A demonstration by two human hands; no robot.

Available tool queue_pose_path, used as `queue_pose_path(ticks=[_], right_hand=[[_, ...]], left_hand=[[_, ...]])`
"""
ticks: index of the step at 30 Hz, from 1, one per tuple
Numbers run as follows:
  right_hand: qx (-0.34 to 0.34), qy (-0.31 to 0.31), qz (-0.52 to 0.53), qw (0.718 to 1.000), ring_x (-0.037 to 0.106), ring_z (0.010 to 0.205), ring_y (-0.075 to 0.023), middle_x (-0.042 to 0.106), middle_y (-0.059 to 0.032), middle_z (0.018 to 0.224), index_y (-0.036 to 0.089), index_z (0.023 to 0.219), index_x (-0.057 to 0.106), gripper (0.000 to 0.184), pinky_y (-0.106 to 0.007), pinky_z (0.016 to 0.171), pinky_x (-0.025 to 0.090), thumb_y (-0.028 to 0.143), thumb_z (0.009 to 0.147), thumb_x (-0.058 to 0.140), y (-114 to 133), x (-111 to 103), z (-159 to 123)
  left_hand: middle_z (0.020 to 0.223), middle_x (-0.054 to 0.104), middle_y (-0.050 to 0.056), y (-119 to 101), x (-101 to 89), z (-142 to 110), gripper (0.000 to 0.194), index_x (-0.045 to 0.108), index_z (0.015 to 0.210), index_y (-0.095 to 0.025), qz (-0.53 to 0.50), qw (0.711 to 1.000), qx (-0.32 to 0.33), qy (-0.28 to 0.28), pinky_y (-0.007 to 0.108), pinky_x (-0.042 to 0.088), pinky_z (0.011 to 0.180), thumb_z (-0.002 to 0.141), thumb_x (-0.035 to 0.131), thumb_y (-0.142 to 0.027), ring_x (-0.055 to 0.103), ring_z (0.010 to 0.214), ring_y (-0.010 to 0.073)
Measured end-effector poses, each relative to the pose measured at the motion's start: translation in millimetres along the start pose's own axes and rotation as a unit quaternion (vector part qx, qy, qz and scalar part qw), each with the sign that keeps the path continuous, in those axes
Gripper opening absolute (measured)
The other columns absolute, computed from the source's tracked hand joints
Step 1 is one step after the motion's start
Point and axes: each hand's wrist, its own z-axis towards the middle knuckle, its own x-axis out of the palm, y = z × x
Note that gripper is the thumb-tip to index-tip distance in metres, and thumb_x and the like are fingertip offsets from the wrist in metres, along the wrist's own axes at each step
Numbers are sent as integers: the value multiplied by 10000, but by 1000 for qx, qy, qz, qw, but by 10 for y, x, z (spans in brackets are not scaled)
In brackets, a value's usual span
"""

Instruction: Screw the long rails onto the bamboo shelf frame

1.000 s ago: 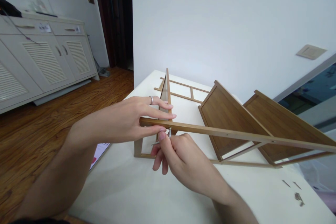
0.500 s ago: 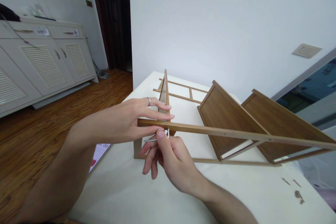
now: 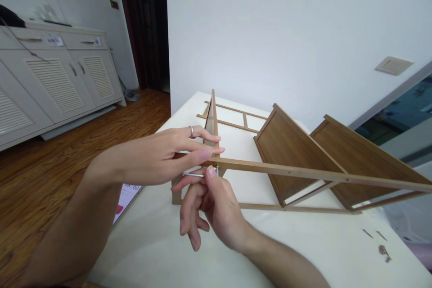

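Note:
A wooden shelf rack (image 3: 290,148) lies on its side on a white table (image 3: 162,243), its brown shelf boards slanting up to the right. My left hand (image 3: 168,155), a ring on one finger, lies with its fingers stretched flat along the near side rail (image 3: 303,172), pressing on it. Just below the rail my right hand (image 3: 209,207) pinches a small metal hex key (image 3: 195,174), whose short end points up into the rail's underside. The other fingers of the right hand hang curled.
Several loose screws (image 3: 381,245) lie at the table's right front. A paper with red print (image 3: 126,195) shows at the table's left edge. White louvred cabinets (image 3: 54,81) stand at the left on a wooden floor. A white wall rises behind the table.
My right hand has rotated the hex key, its long arm swinging leftward, and the wrist has dropped and turned. My left hand stays on the rail.

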Motion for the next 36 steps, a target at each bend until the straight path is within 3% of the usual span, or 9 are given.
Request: queue_pose_path(ticks=[3,6,9,13,18,22,25,33,36], right_hand=[[13,36,56,998,537,352,-79,632,7,563,125,962,719,745,-192,355,240,747,1040,317,-34,-15,1],[19,57,90,994,489,322,-78,561,-18,466,127,641,649,850,-213,346,210,754,1044,240,-96,-13,0],[15,63,102,993,452,301,-77,525,-27,429,140,551,609,899,-234,341,175,761,1041,181,-127,-4,1],[35,75,81,993,490,336,-81,562,-20,480,140,621,636,864,-220,364,223,798,1015,237,-90,-29,5],[21,84,72,994,525,371,-88,590,-19,526,145,680,644,824,-211,380,260,778,1022,244,-79,-88,24],[3,67,10,998,531,377,-87,613,36,567,149,1091,678,616,-186,369,273,727,997,489,-40,-63,17],[19,40,-49,998,508,381,-69,612,74,595,188,1311,597,627,-163,381,311,702,952,613,9,-32,-10],[66,35,-106,992,508,417,-61,632,53,643,180,1227,619,502,-159,410,371,626,1001,579,0,-37,-18],[96,69,-199,973,528,450,-65,652,40,664,187,1151,670,390,-170,450,419,534,1038,531,75,26,-69]], left_hand=[[1582,562,28,10,-9,-40,562,645,1457,-356,-24,1000,3,13,416,417,1252,1081,328,-628,495,1487,283],[1615,520,61,29,-20,-69,631,598,1505,-343,-24,999,10,23,429,454,1223,1007,466,-708,497,1484,318],[1629,499,68,39,-37,-69,612,599,1501,-341,-13,999,12,33,441,438,1236,989,556,-672,486,1493,322],[1641,488,44,48,-64,-51,479,615,1480,-363,-6,999,16,48,446,390,1272,1051,525,-555,449,1525,301],[1655,475,37,84,-82,-38,492,601,1497,-344,-20,998,27,62,407,369,1286,1076,461,-556,411,1553,280],[1657,476,42,95,-85,-32,498,590,1508,-332,-12,997,39,64,396,355,1290,1076,468,-550,397,1563,273],[1655,481,41,86,-91,-32,491,598,1501,-328,-6,997,42,65,384,355,1287,1075,480,-543,394,1564,269],[1634,510,44,87,-97,-36,482,592,1507,-333,-2,998,41,56,376,362,1280,1071,505,-518,419,1549,273],[1632,512,51,93,-82,-33,476,584,1514,-331,-5,997,54,48,395,369,1277,1074,508,-494,424,1547,276]])
